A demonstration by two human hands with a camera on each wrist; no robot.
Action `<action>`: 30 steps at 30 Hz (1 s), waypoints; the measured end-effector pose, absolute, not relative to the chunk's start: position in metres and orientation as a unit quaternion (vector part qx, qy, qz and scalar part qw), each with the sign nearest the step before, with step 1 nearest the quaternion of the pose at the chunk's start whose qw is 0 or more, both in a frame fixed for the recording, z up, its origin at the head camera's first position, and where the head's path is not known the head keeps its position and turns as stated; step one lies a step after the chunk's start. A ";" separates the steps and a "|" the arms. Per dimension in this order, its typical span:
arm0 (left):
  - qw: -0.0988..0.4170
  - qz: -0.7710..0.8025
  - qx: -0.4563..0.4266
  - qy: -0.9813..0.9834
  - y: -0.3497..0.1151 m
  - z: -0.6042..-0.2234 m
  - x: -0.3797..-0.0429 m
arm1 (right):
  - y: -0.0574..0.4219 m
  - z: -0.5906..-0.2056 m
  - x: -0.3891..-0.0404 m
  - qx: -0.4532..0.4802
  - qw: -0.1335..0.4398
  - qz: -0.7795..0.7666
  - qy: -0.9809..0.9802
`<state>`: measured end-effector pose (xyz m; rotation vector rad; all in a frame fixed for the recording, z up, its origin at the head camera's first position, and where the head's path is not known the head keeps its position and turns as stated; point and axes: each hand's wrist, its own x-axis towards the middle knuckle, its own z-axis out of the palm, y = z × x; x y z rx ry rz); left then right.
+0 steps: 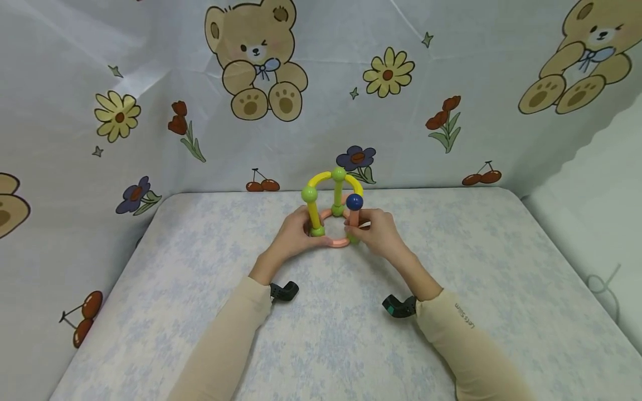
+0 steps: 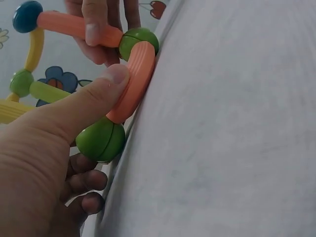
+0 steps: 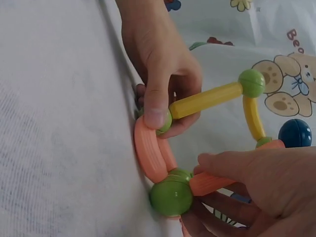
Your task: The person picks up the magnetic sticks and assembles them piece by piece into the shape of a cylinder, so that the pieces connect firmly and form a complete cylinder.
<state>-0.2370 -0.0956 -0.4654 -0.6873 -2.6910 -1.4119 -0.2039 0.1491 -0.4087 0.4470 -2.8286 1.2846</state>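
A toy frame of magnetic rods and balls stands on the table between both hands. Its base is a ring of pink curved rods (image 2: 139, 81) with green balls (image 3: 171, 198). Three uprights rise from it: a yellow rod (image 3: 207, 100), a green rod (image 1: 338, 192) and a pink straight rod (image 2: 61, 27) topped by a blue ball (image 1: 354, 201). Yellow curved rods (image 1: 319, 179) arch across the top. My left hand (image 1: 295, 231) grips the base's left corner, thumb along a pink curved rod. My right hand (image 1: 382, 231) pinches the pink straight rod low down, beneath the blue ball.
The table (image 1: 321, 334) has a pale blue mottled cover. Behind it hangs a white cloth (image 1: 321, 128) printed with bears, flowers and cherries, close to the toy. Black wrist mounts (image 1: 399, 306) sit under both forearms. A thin cord (image 1: 604, 287) lies beyond the right edge.
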 end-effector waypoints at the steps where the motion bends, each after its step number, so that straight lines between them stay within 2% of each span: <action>1: 0.020 -0.445 -0.225 -0.867 -0.095 -0.466 -0.238 | 0.149 -0.410 -0.204 0.140 0.009 0.406 -0.903; 10: 0.053 -0.386 -0.254 -0.885 -0.092 -0.463 -0.238 | 0.151 -0.415 -0.205 0.134 0.056 0.378 -0.915; 21: 0.075 -0.366 -0.264 -0.889 -0.094 -0.460 -0.236 | 0.152 -0.418 -0.209 0.137 0.057 0.382 -0.912; 25: 0.063 -0.394 -0.263 -0.878 -0.097 -0.465 -0.238 | 0.154 -0.419 -0.210 0.145 0.051 0.400 -0.903; 30: 0.009 -0.434 -0.248 -0.866 -0.106 -0.467 -0.242 | 0.157 -0.420 -0.211 0.149 0.044 0.415 -0.896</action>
